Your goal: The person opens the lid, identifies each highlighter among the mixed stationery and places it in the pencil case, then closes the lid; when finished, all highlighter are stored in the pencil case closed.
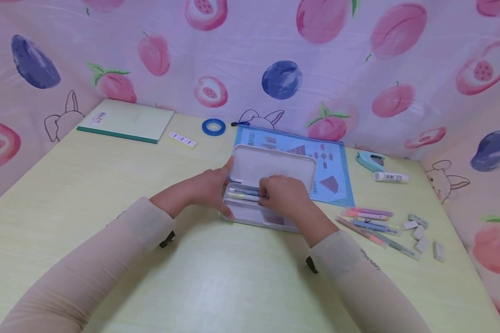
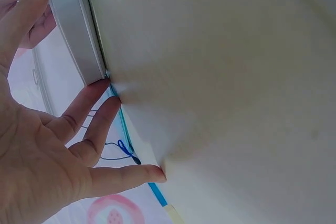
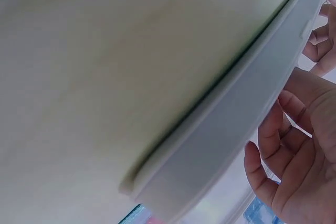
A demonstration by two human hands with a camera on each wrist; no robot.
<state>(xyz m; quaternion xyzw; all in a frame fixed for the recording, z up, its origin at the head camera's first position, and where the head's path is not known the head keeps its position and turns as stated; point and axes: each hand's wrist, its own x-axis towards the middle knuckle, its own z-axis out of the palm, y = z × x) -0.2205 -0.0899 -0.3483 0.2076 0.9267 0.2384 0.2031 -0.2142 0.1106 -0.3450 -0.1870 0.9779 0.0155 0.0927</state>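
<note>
A white pencil case [image 1: 254, 212] lies with its lid [image 1: 271, 169] tipped back. My left hand [image 1: 210, 189] grips its left end, thumb at the front and fingers toward the back. In the left wrist view the outer fingers of the left hand [image 2: 47, 156] spread onto the table. Blue and yellow-ended pens [image 1: 243, 194] lie in the case's back compartment. My right hand [image 1: 285, 194] reaches over the case and pinches the pens' right ends; its fingertips are partly hidden. Curled fingers of the right hand [image 3: 299, 156] show above the case wall [image 3: 226, 124] in the right wrist view.
A blue zip pouch [image 1: 337, 185] lies under the lid. Several loose pens [image 1: 375, 226] and erasers [image 1: 421, 243] are at the right. Further back are a stapler [image 1: 371, 161], glue stick [image 1: 391, 177], blue tape roll [image 1: 213, 127], small white strip [image 1: 182, 139] and notebook [image 1: 127, 120].
</note>
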